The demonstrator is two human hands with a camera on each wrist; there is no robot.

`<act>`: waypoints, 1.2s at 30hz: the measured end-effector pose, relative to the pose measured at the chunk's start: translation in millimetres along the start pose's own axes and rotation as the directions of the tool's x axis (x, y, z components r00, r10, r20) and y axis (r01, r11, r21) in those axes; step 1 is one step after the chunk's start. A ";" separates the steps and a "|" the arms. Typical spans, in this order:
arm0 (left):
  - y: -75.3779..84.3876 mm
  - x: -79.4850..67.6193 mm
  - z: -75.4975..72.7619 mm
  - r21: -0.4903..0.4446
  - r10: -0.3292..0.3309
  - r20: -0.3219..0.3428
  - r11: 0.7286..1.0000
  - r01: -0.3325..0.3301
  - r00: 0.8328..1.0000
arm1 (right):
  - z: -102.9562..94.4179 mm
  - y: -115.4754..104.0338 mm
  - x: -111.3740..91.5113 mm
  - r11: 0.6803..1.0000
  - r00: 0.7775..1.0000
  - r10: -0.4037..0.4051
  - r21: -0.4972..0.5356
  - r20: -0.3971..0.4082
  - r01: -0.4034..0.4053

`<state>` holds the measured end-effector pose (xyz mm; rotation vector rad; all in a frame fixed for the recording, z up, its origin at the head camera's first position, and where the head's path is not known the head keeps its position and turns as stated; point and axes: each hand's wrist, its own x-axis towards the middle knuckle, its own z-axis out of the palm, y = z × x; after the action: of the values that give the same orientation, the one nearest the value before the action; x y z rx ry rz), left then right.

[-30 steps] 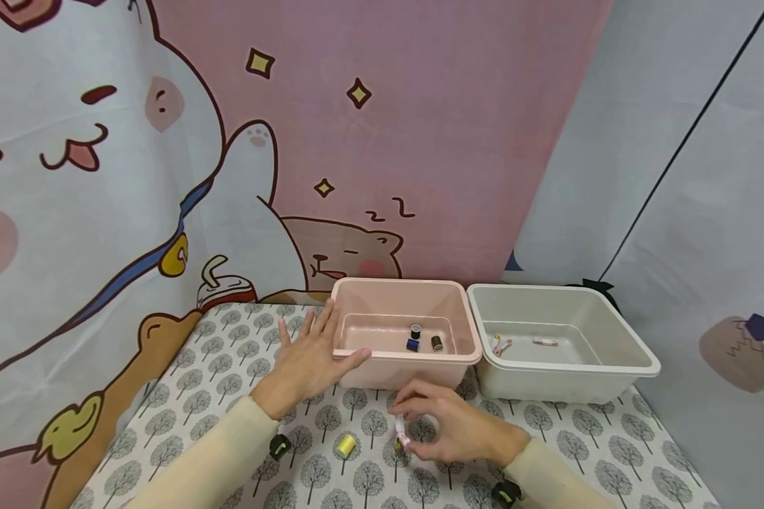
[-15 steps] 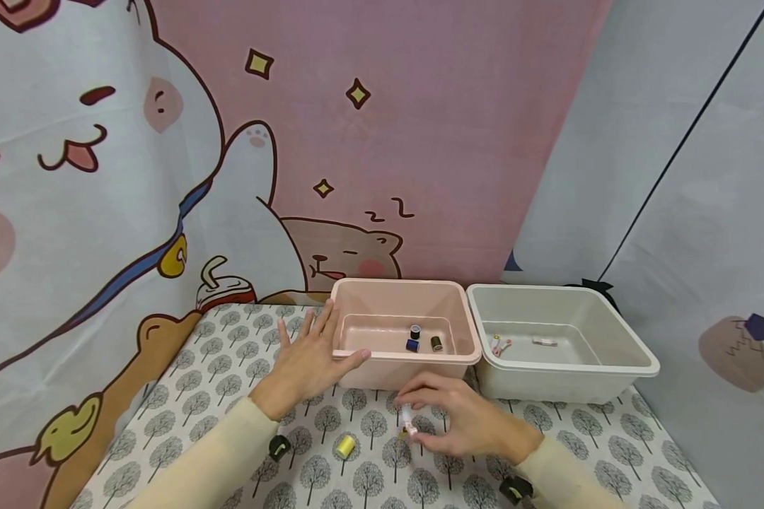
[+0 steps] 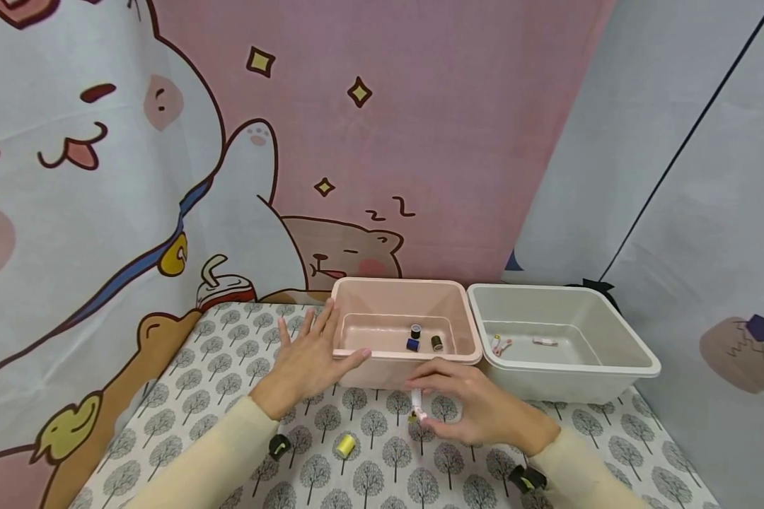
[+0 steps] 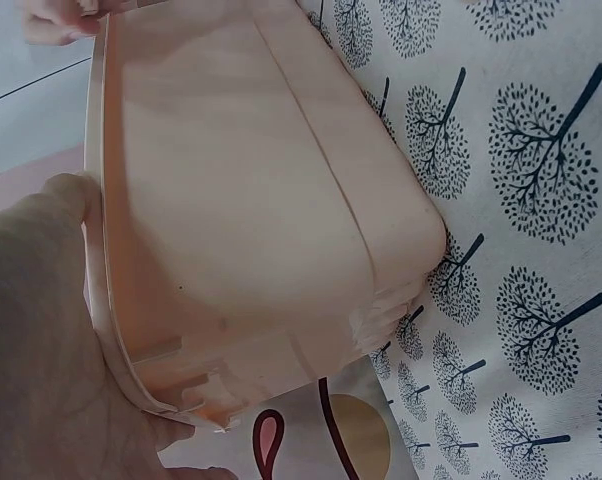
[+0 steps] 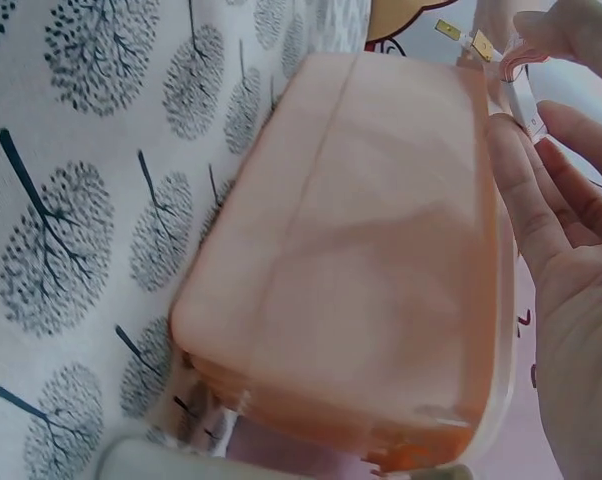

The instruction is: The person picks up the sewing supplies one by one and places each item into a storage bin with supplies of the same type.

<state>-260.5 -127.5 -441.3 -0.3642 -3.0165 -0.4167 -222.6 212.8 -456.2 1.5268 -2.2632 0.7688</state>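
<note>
My right hand (image 3: 480, 406) pinches a small folded tape measure (image 3: 417, 403) between thumb and fingers, just in front of the pink bin (image 3: 382, 375). In the right wrist view, the tape measure (image 5: 524, 100) shows white and pink layers, and yellow tabs (image 5: 449, 30) stick out from its end. My left hand (image 3: 305, 360) rests at the bin's near left corner, fingers straight along the side and thumb against the front rim. Inside lie a black spool (image 3: 415, 331), a blue thread spool (image 3: 412, 345) and a dark green one (image 3: 436, 343).
A white bin (image 3: 566, 383) stands right beside the pink one, with several small pinkish pieces (image 3: 501, 346) and a pale strip (image 3: 545, 342) in it. On the tree-print cloth (image 3: 312, 488), a yellow thread spool (image 3: 346, 445) lies between the forearms. A cartoon-print curtain hangs behind.
My right hand has moved right and slightly away from me, carrying the tape measure. The left hand stays at the pink bin, and the spools have not moved.
</note>
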 end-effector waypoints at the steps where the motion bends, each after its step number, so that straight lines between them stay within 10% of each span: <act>1: 0.1 -0.1 0.0 0.001 0.001 0.000 1.000 -0.001 1.000 | -2.2 0.0 -0.1 1.000 1.000 -0.003 0.001 -0.004 0.003; 21: 1.1 -0.7 0.2 0.002 0.003 0.001 1.000 -0.003 1.000 | -43.6 7.7 -1.5 0.997 0.996 -0.016 -0.072 -0.082 0.010; 36: 1.8 -0.9 -1.3 -0.010 0.000 -0.002 1.000 0.000 1.000 | -76.4 21.3 -10.5 0.976 0.981 0.172 -0.122 -0.086 -0.182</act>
<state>-259.1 -126.4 -439.7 -0.3641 -3.0131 -0.4315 -241.5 271.6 -405.4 1.2313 -2.3657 0.6983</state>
